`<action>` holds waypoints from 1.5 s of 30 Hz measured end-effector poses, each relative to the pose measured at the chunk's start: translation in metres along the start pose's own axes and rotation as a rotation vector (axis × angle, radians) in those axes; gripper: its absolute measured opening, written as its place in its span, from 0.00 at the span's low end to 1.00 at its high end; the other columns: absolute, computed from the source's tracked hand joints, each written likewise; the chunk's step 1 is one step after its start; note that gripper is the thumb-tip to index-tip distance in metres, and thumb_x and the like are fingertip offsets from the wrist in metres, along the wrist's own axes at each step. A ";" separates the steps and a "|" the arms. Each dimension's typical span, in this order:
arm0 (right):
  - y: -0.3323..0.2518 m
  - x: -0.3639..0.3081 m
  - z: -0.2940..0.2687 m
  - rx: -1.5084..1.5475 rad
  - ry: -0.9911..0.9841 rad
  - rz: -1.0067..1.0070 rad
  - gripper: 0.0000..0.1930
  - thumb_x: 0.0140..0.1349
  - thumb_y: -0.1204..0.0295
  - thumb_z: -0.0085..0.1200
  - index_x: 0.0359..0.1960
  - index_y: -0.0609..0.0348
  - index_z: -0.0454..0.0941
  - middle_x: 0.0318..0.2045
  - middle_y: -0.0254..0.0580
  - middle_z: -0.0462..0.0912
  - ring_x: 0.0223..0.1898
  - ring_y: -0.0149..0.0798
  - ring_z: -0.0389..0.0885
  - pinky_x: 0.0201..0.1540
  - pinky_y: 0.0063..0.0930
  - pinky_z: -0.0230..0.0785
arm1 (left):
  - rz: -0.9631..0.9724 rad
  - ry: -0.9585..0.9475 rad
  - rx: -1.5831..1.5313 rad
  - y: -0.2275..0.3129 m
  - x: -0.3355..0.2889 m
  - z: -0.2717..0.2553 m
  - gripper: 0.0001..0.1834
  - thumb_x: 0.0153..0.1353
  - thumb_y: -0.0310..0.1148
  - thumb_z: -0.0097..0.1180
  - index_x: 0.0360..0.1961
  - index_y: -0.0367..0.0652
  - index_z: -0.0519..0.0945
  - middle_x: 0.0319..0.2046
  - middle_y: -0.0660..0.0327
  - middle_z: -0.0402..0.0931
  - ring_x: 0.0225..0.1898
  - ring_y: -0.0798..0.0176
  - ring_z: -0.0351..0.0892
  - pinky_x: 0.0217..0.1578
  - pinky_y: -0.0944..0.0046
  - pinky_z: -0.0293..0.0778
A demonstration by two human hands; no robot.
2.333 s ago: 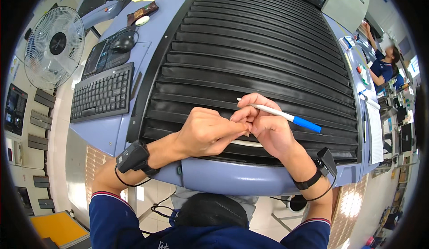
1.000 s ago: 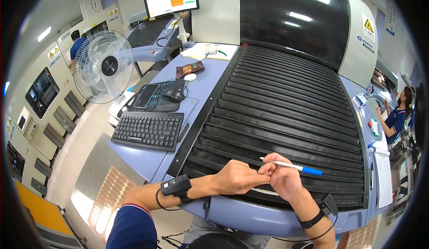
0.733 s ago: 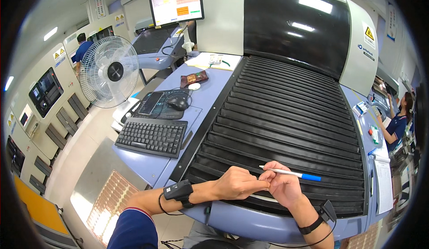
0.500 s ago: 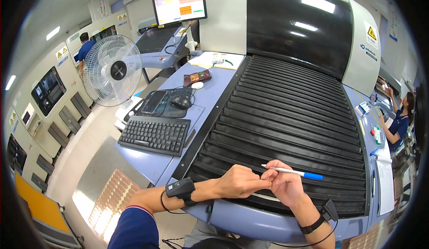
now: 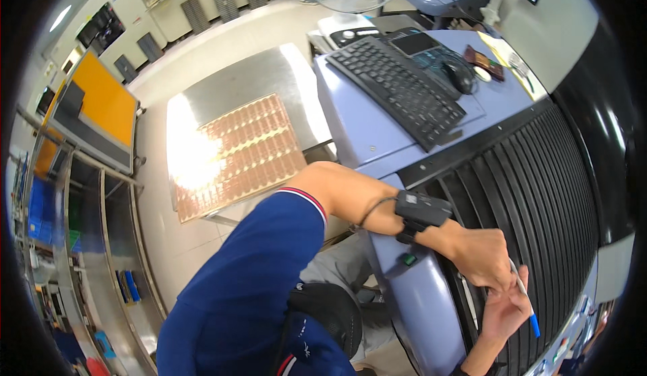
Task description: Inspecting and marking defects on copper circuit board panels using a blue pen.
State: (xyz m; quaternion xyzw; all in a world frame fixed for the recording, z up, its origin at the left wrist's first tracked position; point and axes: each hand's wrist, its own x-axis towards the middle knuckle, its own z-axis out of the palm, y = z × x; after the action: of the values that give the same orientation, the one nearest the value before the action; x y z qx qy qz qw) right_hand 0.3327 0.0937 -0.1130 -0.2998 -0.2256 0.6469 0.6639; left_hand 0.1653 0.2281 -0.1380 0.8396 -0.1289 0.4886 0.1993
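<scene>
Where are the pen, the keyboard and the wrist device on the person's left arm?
pen [image 5: 526, 298]: head view, on its white barrel above the blue cap.
keyboard [image 5: 397, 89]: head view, on the middle rows of keys.
wrist device [image 5: 422, 209]: head view, on its dark grey body.

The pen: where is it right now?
In the head view's lower right, the pen sits in the right hand, just under the left hand, over the black ribbed cover.

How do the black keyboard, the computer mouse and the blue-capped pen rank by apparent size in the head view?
Largest to smallest:
1. black keyboard
2. computer mouse
3. blue-capped pen, partly hidden between the left hand and right hand, so its rank against the mouse is unsure.
</scene>
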 end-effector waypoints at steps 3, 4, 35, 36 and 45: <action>-0.005 0.002 -0.010 0.043 -0.133 0.089 0.33 0.50 0.81 0.46 0.64 0.66 0.64 0.52 0.53 0.78 0.54 0.46 0.77 0.53 0.37 0.74 | -0.079 -0.030 0.050 0.001 -0.004 0.010 0.06 0.52 0.38 0.60 0.20 0.54 0.79 0.18 0.69 0.77 0.19 0.58 0.78 0.17 0.57 0.67; -0.015 -0.011 -0.006 0.015 -0.074 0.043 0.33 0.51 0.81 0.46 0.65 0.66 0.63 0.53 0.54 0.77 0.55 0.46 0.76 0.53 0.37 0.74 | -0.063 -0.055 0.069 0.002 0.009 0.020 0.07 0.53 0.39 0.60 0.20 0.54 0.80 0.17 0.68 0.77 0.19 0.57 0.78 0.18 0.56 0.68; -0.090 -0.007 -0.068 -1.101 0.735 -0.695 0.22 0.58 0.77 0.60 0.56 0.62 0.76 0.49 0.46 0.85 0.44 0.30 0.82 0.43 0.19 0.69 | -0.692 0.256 0.438 -0.090 0.017 -0.084 0.06 0.51 0.34 0.64 0.27 0.44 0.83 0.20 0.57 0.82 0.25 0.54 0.85 0.28 0.60 0.79; -0.091 -0.010 -0.063 -1.109 0.778 -0.716 0.21 0.57 0.78 0.60 0.54 0.63 0.76 0.47 0.46 0.86 0.43 0.30 0.83 0.42 0.20 0.70 | -0.709 0.222 0.438 -0.088 0.019 -0.082 0.06 0.51 0.33 0.64 0.27 0.43 0.83 0.21 0.56 0.83 0.26 0.54 0.86 0.28 0.60 0.79; -0.088 -0.002 -0.063 -1.185 0.746 -0.649 0.19 0.59 0.75 0.63 0.50 0.71 0.76 0.41 0.49 0.87 0.39 0.34 0.85 0.42 0.24 0.75 | -0.902 -0.158 0.545 -0.076 0.020 -0.072 0.39 0.61 0.48 0.61 0.66 0.33 0.63 0.56 0.42 0.75 0.52 0.41 0.80 0.52 0.52 0.75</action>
State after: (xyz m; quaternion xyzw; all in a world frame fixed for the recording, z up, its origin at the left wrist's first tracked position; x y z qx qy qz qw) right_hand 0.4393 0.0860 -0.0977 -0.7223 -0.3720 0.0472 0.5811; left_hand 0.1505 0.3280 -0.1040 0.8671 0.3621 0.3056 0.1539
